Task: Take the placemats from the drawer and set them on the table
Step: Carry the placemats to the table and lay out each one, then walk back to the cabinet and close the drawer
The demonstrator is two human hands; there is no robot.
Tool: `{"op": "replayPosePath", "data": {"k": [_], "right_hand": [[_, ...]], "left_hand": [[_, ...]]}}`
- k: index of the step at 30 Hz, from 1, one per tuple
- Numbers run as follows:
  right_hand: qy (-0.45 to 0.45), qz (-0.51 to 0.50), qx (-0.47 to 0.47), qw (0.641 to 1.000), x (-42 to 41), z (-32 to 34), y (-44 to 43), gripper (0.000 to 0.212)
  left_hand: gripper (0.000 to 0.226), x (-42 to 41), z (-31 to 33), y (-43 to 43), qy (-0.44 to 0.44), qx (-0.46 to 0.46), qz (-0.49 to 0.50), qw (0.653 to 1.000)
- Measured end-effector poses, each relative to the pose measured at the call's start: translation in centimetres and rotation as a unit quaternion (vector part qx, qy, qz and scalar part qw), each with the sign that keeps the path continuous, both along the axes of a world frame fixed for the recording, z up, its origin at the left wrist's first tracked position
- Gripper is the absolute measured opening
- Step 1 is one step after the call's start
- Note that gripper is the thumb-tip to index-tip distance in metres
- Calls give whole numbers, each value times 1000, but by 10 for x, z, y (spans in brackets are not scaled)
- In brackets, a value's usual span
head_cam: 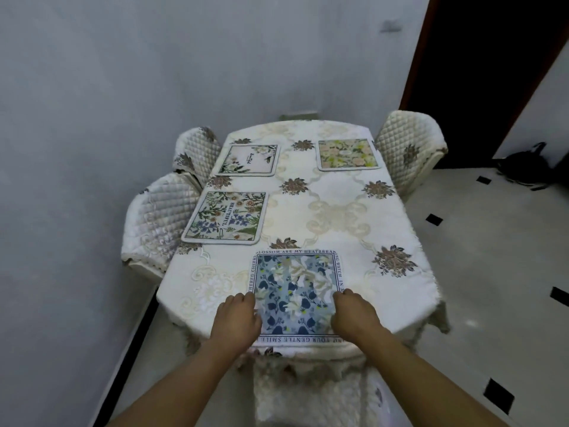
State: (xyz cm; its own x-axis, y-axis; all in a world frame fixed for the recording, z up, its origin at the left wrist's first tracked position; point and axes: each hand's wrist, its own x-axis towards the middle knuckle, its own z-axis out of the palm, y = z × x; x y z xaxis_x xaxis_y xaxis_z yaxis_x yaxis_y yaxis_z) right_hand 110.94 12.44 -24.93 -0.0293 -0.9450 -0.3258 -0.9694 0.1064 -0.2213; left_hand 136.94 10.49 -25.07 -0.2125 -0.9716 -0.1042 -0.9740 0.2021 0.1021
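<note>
— Where's the blue placemat [297, 292]?
— Flat at the table's [332, 211] near edge, between both hands.
— Gripping it?
— The left hand [237, 318] and right hand [354, 314] have fingers curled on its side edges; a real grip, I cannot tell.

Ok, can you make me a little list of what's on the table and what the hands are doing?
table: covered by a cream floral tablecloth
placemats laid: four
near edge: blue placemat
left side: BEAUTIFUL placemat, white flower placemat beyond it
far right: yellow-green placemat
left hand: on the blue placemat's left edge
right hand: on its right edge
chairs: quilted chairs around the table
</note>
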Motion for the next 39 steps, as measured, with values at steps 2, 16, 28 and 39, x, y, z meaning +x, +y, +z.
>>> {"op": "replayPosePath", "data": {"k": [2, 16, 28, 39], "right_hand": [[0, -7, -8, 1000, 5, 16, 13, 20], [41, -68, -68, 995, 86, 105, 126, 7], [29, -212, -96, 972, 30, 158, 260, 13], [63, -406, -61, 909, -162, 159, 503, 7]], "left_hand": [[30, 6, 17, 5, 8, -14, -12, 1000], [32, 72, 95, 89, 18, -31, -104, 994], [20, -16, 138, 161, 53, -61, -271, 959], [25, -268, 148, 318, 49, -91, -456, 884]]}}
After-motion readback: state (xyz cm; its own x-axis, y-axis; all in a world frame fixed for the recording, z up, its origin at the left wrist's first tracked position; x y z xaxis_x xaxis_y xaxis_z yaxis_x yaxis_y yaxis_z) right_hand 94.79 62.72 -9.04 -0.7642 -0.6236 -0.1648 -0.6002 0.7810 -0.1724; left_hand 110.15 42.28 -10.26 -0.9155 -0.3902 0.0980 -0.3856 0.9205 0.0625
